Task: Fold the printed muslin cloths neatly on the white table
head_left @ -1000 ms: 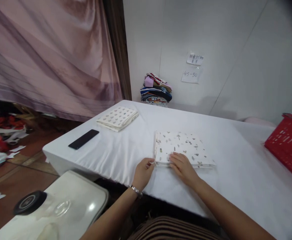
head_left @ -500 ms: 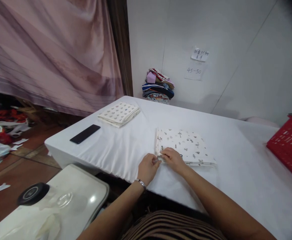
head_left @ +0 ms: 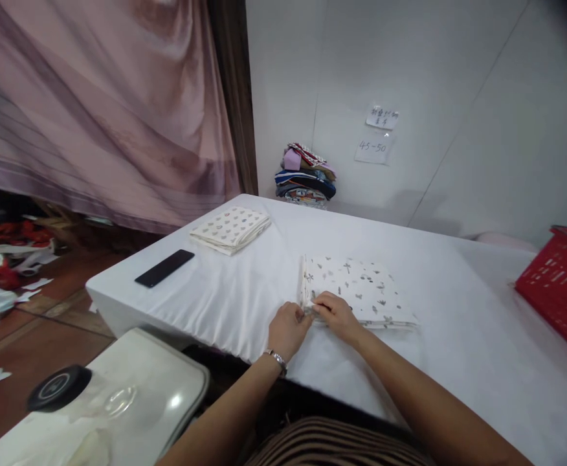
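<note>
A folded white cloth with a small grey print (head_left: 361, 288) lies flat on the white-covered table (head_left: 235, 298). At its near left corner my left hand (head_left: 288, 330) pinches the edge of the fabric between thumb and fingers. Right beside it, my right hand (head_left: 338, 316) grips the same corner from above, its fingers curled. The two hands' fingertips almost meet there, and the bit of cloth between them is partly hidden. Farther back on the left rests a second folded cloth (head_left: 232, 230), cream with a small pattern, which neither hand touches.
A black phone (head_left: 164, 268) lies near the table's left edge. Stacked folded fabrics (head_left: 305, 176) stand by the wall at the back. To the right is a red plastic basket (head_left: 558, 291). A white surface with a round black object (head_left: 59, 388) stands at lower left.
The head view has tilted slightly, so the scene sits a little lower. Both hands stay at the cloth's near left corner, with small finger movements.
</note>
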Available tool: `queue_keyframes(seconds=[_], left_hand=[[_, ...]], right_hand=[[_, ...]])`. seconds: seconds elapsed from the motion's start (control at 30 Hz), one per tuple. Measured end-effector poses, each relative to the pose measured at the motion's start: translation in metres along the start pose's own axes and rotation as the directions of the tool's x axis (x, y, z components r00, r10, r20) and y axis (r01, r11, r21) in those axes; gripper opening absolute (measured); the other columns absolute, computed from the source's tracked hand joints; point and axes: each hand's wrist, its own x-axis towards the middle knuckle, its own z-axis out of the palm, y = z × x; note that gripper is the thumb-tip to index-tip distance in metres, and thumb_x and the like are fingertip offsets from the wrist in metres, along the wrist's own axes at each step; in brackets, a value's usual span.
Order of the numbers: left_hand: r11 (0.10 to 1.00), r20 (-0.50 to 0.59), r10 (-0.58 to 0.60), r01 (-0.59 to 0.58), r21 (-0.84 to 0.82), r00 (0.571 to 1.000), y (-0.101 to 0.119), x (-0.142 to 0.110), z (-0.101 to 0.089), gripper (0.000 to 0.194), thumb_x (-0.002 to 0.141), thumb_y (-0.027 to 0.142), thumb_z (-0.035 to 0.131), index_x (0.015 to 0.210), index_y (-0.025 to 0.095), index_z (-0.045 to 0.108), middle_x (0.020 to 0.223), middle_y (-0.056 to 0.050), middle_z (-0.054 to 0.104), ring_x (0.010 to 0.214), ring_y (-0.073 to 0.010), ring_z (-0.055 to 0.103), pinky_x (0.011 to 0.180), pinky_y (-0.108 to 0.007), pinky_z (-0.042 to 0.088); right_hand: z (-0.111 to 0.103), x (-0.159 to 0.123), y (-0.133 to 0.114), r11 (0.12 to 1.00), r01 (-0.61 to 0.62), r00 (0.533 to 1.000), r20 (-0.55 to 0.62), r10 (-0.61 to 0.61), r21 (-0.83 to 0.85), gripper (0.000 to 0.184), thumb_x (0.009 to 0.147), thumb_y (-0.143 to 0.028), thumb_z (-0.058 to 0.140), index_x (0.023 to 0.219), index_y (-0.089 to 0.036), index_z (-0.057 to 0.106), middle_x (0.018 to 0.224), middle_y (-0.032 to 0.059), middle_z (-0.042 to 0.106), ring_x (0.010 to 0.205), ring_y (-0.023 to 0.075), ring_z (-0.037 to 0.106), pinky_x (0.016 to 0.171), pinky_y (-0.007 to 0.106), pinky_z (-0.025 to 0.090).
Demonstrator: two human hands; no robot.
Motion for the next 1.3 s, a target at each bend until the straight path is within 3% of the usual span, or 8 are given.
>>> queue_keyframes(seconds=[0.3, 0.43, 0.53, 0.7, 0.87, 1.07, 1.2, 1.3], left_hand=[[0.991, 0.08, -0.083, 0.09, -0.097, 0.993, -0.001, 0.007, 0.001, 0.018, 0.074, 0.032, 0.056, 0.064, 0.018, 0.051, 0.062, 0.003, 0.054, 0.061, -0.0107, 0.047, 0.056, -0.022, 0.029], [0.986, 0.119, -0.119, 0.131, -0.101, 0.986, -0.002, 0.008, -0.003, 0.017, 0.074, 0.029, 0.055, 0.062, 0.018, 0.052, 0.061, 0.003, 0.054, 0.06, -0.0106, 0.047, 0.055, -0.022, 0.029], [0.992, 0.125, -0.113, 0.12, -0.047, 0.986, -0.002, 0.008, -0.004, 0.011, 0.072, 0.024, 0.054, 0.063, 0.018, 0.052, 0.063, 0.002, 0.055, 0.061, -0.0108, 0.048, 0.055, -0.022, 0.029], [0.994, 0.105, -0.095, 0.1, -0.043, 0.99, -0.004, 0.008, -0.001, 0.008, 0.072, 0.022, 0.052, 0.065, 0.019, 0.052, 0.064, 0.002, 0.055, 0.062, -0.0111, 0.049, 0.058, -0.022, 0.03], [0.995, 0.081, -0.075, 0.08, -0.056, 0.994, -0.009, 0.006, 0.001, 0.006, 0.068, 0.016, 0.052, 0.063, 0.019, 0.05, 0.062, 0.003, 0.053, 0.06, -0.0109, 0.047, 0.057, -0.022, 0.03], [0.954, 0.123, -0.083, 0.114, -0.277, 0.989, -0.013, 0.01, -0.005, 0.008, 0.066, 0.012, 0.049, 0.067, 0.019, 0.053, 0.063, 0.003, 0.056, 0.06, -0.0105, 0.049, 0.059, -0.022, 0.035], [0.893, 0.117, -0.118, 0.157, -0.422, 0.986, -0.009, 0.016, -0.006, 0.007, 0.073, 0.02, 0.047, 0.07, 0.019, 0.053, 0.064, 0.003, 0.056, 0.061, -0.0107, 0.051, 0.06, -0.022, 0.037], [0.937, 0.076, -0.088, 0.108, -0.333, 0.993, -0.007, 0.017, -0.001, 0.011, 0.076, 0.027, 0.049, 0.068, 0.019, 0.05, 0.062, 0.004, 0.055, 0.06, -0.0105, 0.051, 0.06, -0.022, 0.036]], right_hand=[[-0.005, 0.004, -0.007, 1.0, -0.019, 0.999, 0.033, 0.018, 0.009, 0.018, 0.086, -0.025, 0.048, 0.072, -0.019, 0.057, 0.073, -0.0003, 0.051, 0.071, 0.0126, 0.05, 0.067, 0.025, 0.039], [-0.003, 0.002, -0.005, 1.0, 0.015, 0.993, 0.12, -0.016, 0.008, 0.015, 0.086, -0.022, 0.047, 0.077, -0.02, 0.058, 0.076, 0.0001, 0.052, 0.074, 0.0133, 0.049, 0.068, 0.026, 0.039], [-0.002, 0.001, -0.003, 0.999, 0.047, 0.984, 0.174, -0.042, -0.027, 0.013, 0.086, -0.02, 0.048, 0.078, -0.02, 0.059, 0.076, 0.0001, 0.052, 0.077, 0.0142, 0.049, 0.07, 0.027, 0.039], [-0.008, 0.001, -0.007, 0.999, 0.04, 0.986, 0.163, -0.034, -0.03, 0.017, 0.088, -0.022, 0.044, 0.077, -0.02, 0.056, 0.077, 0.0003, 0.051, 0.075, 0.0136, 0.049, 0.069, 0.026, 0.039], [-0.009, 0.002, -0.01, 0.985, 0.111, 0.961, 0.266, -0.074, -0.129, 0.012, 0.087, -0.018, 0.047, 0.079, -0.021, 0.056, 0.078, -0.0001, 0.053, 0.079, 0.0145, 0.048, 0.07, 0.026, 0.038], [-0.008, 0.001, -0.009, 0.984, 0.113, 0.964, 0.255, -0.074, -0.14, 0.013, 0.087, -0.019, 0.047, 0.079, -0.02, 0.056, 0.078, 0.0, 0.053, 0.079, 0.0141, 0.048, 0.07, 0.025, 0.039], [-0.007, -0.003, -0.012, 0.972, 0.182, 0.956, 0.256, -0.141, -0.147, 0.012, 0.086, -0.019, 0.047, 0.085, -0.021, 0.059, 0.084, 0.0013, 0.055, 0.084, 0.0153, 0.048, 0.076, 0.028, 0.039], [-0.008, -0.008, -0.017, 0.977, 0.178, 0.957, 0.25, -0.145, -0.116, 0.013, 0.084, -0.018, 0.048, 0.084, -0.022, 0.061, 0.088, 0.002, 0.057, 0.087, 0.0158, 0.049, 0.079, 0.029, 0.04]])
